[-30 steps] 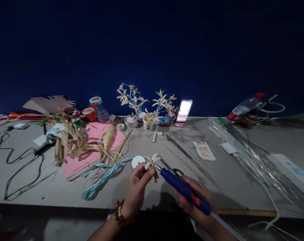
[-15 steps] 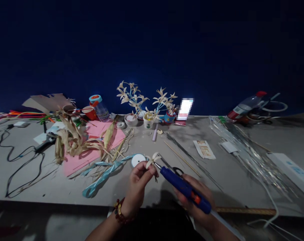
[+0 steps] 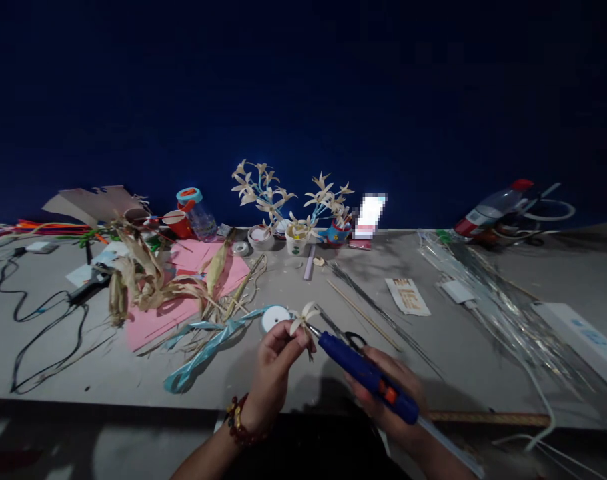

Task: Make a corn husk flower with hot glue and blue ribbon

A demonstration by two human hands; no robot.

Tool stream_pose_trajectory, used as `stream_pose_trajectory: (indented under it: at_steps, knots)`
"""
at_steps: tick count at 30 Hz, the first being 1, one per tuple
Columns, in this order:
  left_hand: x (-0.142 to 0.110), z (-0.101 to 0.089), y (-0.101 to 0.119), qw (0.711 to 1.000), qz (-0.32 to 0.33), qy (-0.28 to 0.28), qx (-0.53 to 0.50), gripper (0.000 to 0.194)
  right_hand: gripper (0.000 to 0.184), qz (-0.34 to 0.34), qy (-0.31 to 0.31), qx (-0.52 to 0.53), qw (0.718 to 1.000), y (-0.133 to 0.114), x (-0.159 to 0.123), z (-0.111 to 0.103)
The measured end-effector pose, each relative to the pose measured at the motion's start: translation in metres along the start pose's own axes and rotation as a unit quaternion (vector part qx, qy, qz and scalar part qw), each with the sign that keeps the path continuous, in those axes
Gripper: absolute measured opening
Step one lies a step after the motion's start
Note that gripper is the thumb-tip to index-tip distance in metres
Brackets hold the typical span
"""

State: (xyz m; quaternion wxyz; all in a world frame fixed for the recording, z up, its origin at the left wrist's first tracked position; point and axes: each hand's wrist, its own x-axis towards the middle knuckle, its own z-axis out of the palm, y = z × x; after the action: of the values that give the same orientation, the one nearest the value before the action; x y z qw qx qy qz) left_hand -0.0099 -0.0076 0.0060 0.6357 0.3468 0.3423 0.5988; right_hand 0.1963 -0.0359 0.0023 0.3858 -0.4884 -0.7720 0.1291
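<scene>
My left hand (image 3: 282,353) pinches a small cream flower (image 3: 305,318) by its base, petals pointing up and a short stem hanging below the fingers. In my right hand (image 3: 391,383) is a blue glue gun (image 3: 366,373) with an orange trigger; its metal tip meets or nearly meets the flower's underside. Just behind the left hand lies a white spool (image 3: 277,319) with a light blue ribbon (image 3: 206,360) trailing left. Scissors (image 3: 354,339) rest on the table beyond the glue gun, partly hidden by it.
Cream flower sprays (image 3: 263,190) stand in a small white cup (image 3: 297,241) at the back. Dried husks (image 3: 143,273) lie over pink paper (image 3: 156,323) on the left. On the right are wires in clear plastic (image 3: 503,320), a tilted bottle (image 3: 488,210) and a white power strip (image 3: 578,347).
Almost nothing differs. The glue gun and my right hand have shifted very slightly left, and both hands keep their hold.
</scene>
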Motion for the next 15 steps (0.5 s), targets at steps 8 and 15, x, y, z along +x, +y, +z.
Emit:
stream_pose_trajectory:
  at_steps: [8, 15]
  knots:
    - [-0.0009, -0.0006, -0.0001, 1.0, -0.002, 0.001, -0.002, 0.014, 0.022, -0.031, 0.009, 0.0, 0.999, -0.006, 0.0056, -0.0039]
    - [-0.0013, 0.001, 0.0006, 1.0, 0.001, 0.001, 0.001, 0.013, 0.027, -0.01, -0.008, 0.015, 1.0, -0.0097, 0.0067, -0.0046]
